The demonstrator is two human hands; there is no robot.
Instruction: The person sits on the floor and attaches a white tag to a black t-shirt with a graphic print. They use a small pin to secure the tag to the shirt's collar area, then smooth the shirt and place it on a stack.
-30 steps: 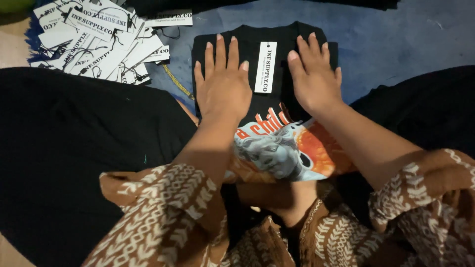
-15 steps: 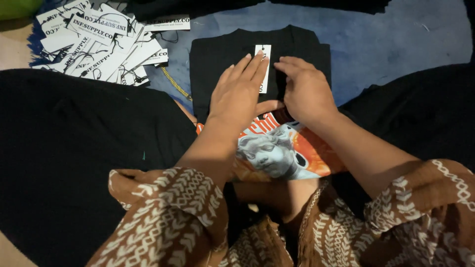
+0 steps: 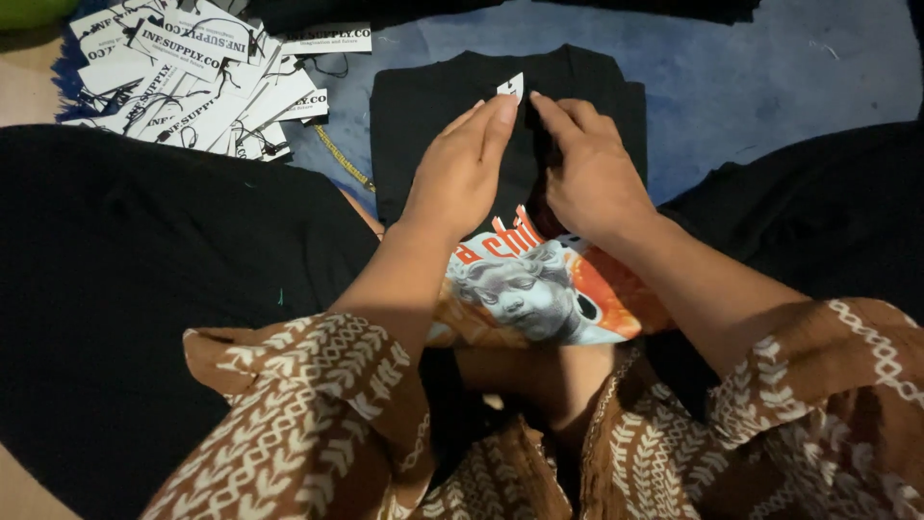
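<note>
A folded black T-shirt (image 3: 423,106) with an orange and grey statue print lies on a blue cloth in front of me. A white paper hang tag (image 3: 511,87) sits near its collar, mostly hidden by my fingers. My left hand (image 3: 462,169) and my right hand (image 3: 587,164) meet at the tag, fingertips pinched together on it. Both wrists rest over the printed part of the shirt. My sleeves are brown with a white leaf pattern.
A heap of white printed hang tags (image 3: 192,77) with black strings lies at the upper left. Black garments (image 3: 144,289) spread over the left side, and more black fabric (image 3: 808,212) lies at the right. The blue cloth (image 3: 751,77) shows at the upper right.
Both hands were flat on the shirt beside the tag a second ago. They have since drawn together over the tag, and their fingertips now pinch it near the collar.
</note>
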